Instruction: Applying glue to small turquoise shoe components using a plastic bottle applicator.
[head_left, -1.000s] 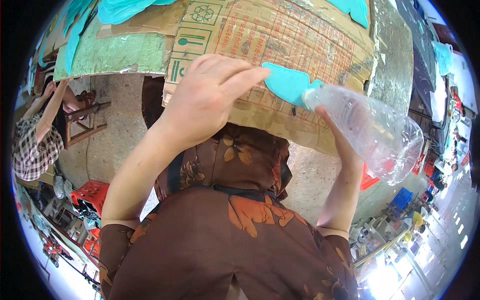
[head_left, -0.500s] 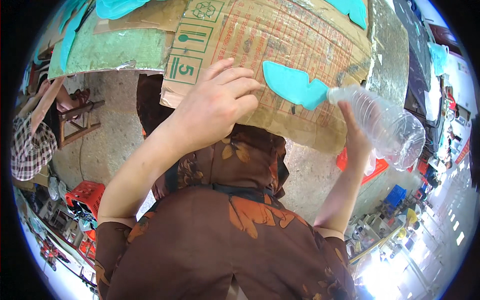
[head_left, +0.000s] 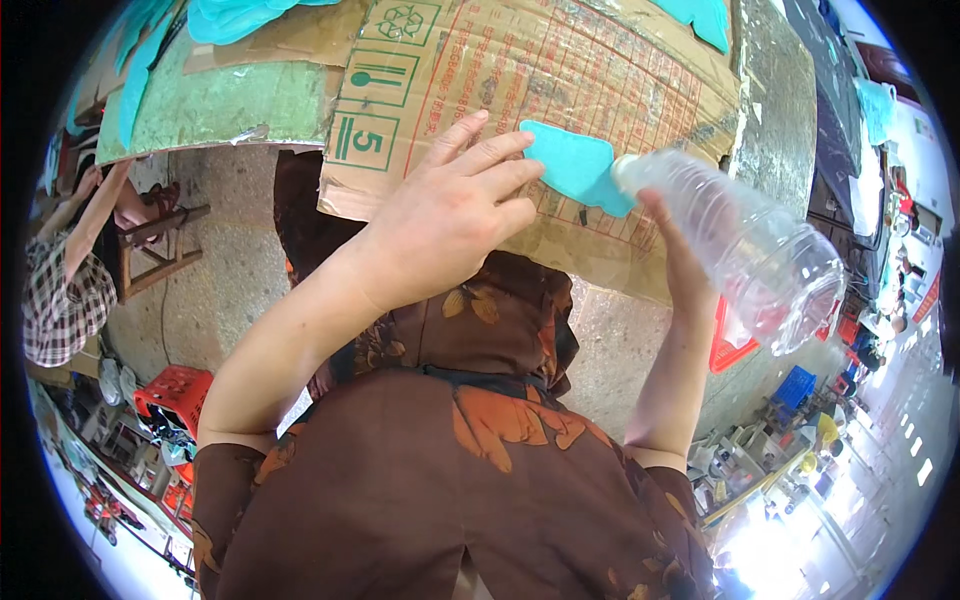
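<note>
Sliding your clear plastic bottle [head_left: 745, 235] back over the cyan cut-out [head_left: 572, 168]: half a second ago its mouth sat at the cut-out's right tip, now it overlaps the right end and covers the notch. Your left hand [head_left: 450, 210] changed too: fingertips were apart from the cut-out's left end, now they reach onto it. Probably one hand steadies while the other works the bottle mouth along; reads as mid-pass, not done.

The cut-out lies flat on the cardboard sheet [head_left: 580, 70]. Your left fingers are loosely spread at its left end, clamped on nothing visible. Your right hand [head_left: 685, 265], below and right of the cut-out, grips the bottle close to the neck.

Hard to make out: most of your right fingers are behind the bottle, so exact hold unclear. Can't tell if the mouth touches the cut-out or hovers just over it, nor how firmly your left fingertips press. Bottle wall is glary; can't tell what's inside. Small dark mark [head_left: 583, 214] just below the cut-out: too tiny to identify. Cyan stack [head_left: 240, 22], far up-left of the cut-out, is cut off by the frame. Co-worker [head_left: 68, 305], far left of it, only partly shows.
</note>
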